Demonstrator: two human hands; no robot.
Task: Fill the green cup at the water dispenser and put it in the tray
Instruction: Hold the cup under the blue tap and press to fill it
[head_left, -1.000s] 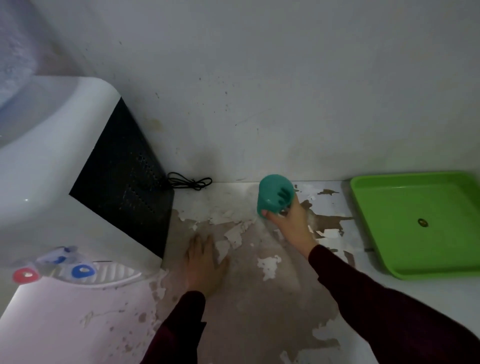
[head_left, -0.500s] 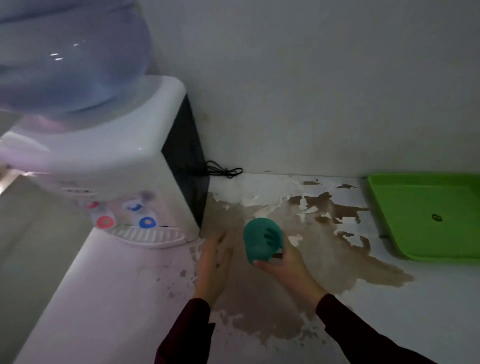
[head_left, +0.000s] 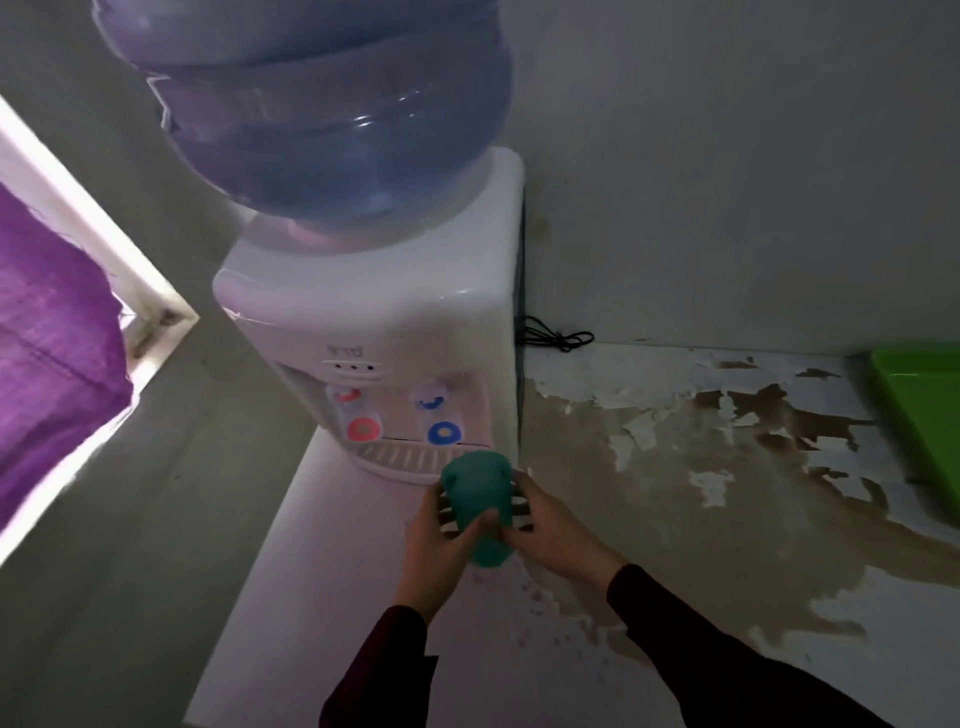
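Both hands (head_left: 434, 540) (head_left: 553, 532) have fingers wrapped around the green cup (head_left: 480, 506), mid-frame below the dispenser (head_left: 395, 332); filling and tray (head_left: 930, 415) still left.

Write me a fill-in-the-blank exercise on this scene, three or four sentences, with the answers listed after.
1. The green cup is held by ____ hands, the left hand and the right hand.
2. The water dispenser has a red tap and a ____ tap.
3. The green tray lies at the ____ edge of the view.
4. The bottle on top of the dispenser is tinted ____.

Answers: both; blue; right; blue
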